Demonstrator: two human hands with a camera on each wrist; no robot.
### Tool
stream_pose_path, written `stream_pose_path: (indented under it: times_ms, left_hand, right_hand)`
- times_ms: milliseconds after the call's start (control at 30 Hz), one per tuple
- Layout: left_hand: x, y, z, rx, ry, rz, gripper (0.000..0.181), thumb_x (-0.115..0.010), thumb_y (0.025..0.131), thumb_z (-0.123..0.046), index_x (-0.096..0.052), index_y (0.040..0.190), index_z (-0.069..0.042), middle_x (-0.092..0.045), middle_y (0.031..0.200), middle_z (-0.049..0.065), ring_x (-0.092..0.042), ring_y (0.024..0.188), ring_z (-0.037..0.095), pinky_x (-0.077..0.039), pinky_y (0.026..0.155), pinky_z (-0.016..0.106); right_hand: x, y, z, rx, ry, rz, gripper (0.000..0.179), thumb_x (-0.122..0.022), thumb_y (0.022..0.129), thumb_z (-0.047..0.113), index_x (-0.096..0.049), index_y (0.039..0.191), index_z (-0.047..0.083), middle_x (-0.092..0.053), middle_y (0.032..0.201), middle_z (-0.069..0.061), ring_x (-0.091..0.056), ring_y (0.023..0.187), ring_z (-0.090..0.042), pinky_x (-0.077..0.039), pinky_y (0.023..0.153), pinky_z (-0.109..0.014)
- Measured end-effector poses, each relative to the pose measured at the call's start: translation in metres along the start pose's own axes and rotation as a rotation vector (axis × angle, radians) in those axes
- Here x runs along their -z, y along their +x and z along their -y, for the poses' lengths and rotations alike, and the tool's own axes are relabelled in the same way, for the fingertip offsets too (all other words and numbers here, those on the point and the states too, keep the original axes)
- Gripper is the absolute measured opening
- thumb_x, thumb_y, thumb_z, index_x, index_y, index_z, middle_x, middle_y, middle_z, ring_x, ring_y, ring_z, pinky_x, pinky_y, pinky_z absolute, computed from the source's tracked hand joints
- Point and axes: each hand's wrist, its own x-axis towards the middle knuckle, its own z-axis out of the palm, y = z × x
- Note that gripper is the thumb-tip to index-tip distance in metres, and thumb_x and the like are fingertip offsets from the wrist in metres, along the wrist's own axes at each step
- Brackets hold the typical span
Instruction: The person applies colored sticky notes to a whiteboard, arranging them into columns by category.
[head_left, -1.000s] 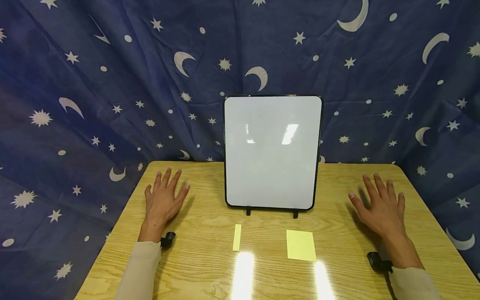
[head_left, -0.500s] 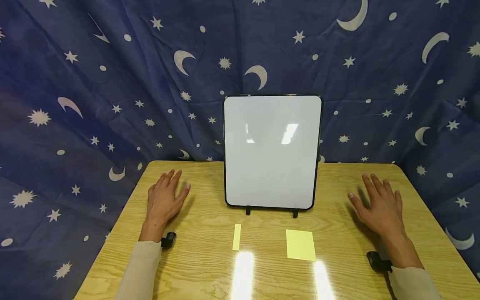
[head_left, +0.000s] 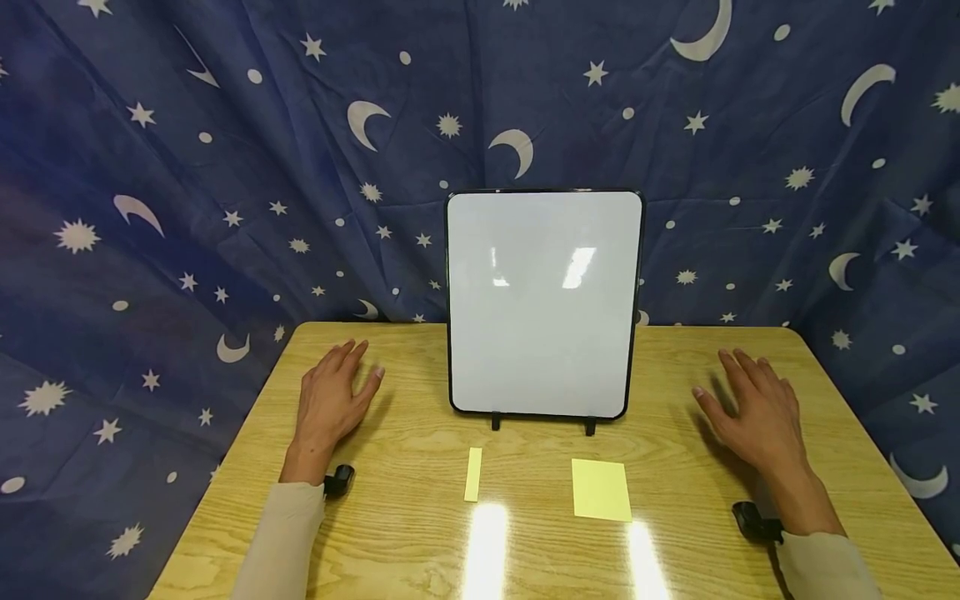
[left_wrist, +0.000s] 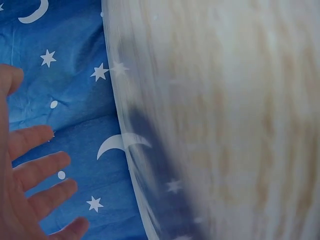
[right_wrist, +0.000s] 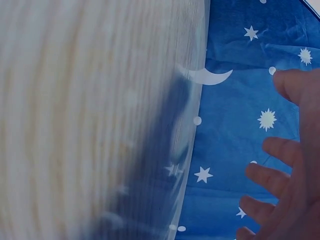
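My left hand [head_left: 327, 404] is over the left part of the wooden table, palm down, holding nothing. Its fingers [left_wrist: 47, 167] are spread and slightly bent in the left wrist view. On the right side, my right hand [head_left: 761, 417] is likewise without any object, its fingers [right_wrist: 270, 180] apart and relaxed. Between the hands lie a narrow yellow paper strip [head_left: 473, 475] and, to its right, a square yellow sticky note [head_left: 602, 490]. Behind both papers stands a whiteboard [head_left: 543, 333] with a black frame; neither hand touches it.
The whiteboard rests on small black feet [head_left: 496, 422] near the back edge of the light wooden table [head_left: 405, 533]. A dark blue curtain [head_left: 262, 208] with moons and stars hangs behind and beside the table. Bright light reflections cross the table front.
Both hands shift slightly inward, and their fingers draw a little closer together. The whiteboard and the yellow papers stay where they were.
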Motion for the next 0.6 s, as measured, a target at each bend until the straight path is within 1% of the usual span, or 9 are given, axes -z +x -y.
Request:
stream_pose_path:
  times_ms: [167,467,600]
  left_hand:
    - [0.0013,-0.0007,-0.0019,0.003,-0.013,0.004,0.061,-0.062,0.106,-0.045,-0.056,0.154,-0.008,-0.052,0.157,0.021,-0.044,0.147,0.046,-0.034,0.113,0.072]
    - [0.0006,0.0012,-0.0033,-0.045,-0.050,-0.053,0.057,-0.068,0.104,-0.041,-0.062,0.148,-0.007,-0.061,0.147,0.020,-0.055,0.136,0.044,-0.041,0.110,0.068]
    - [0.0001,0.0011,-0.0046,-0.054,-0.071,-0.051,0.055,-0.068,0.103,-0.041,-0.063,0.147,-0.007,-0.062,0.145,0.020,-0.056,0.134,0.044,-0.041,0.109,0.069]
  right_hand:
    - [0.0004,-0.0004,0.0024,0.009,0.009,-0.021,0.071,-0.071,0.099,0.037,-0.049,0.158,0.003,-0.048,0.153,-0.033,-0.037,0.143,-0.063,-0.020,0.113,-0.082]
    - [-0.0008,0.0037,0.0033,0.038,0.040,-0.068,0.065,-0.075,0.096,0.032,-0.057,0.150,0.000,-0.055,0.146,-0.031,-0.045,0.136,-0.062,-0.028,0.110,-0.080]
    - [-0.0009,0.0043,0.0057,0.048,0.054,-0.079,0.063,-0.076,0.096,0.030,-0.059,0.148,-0.002,-0.057,0.144,-0.031,-0.048,0.132,-0.060,-0.032,0.108,-0.076]
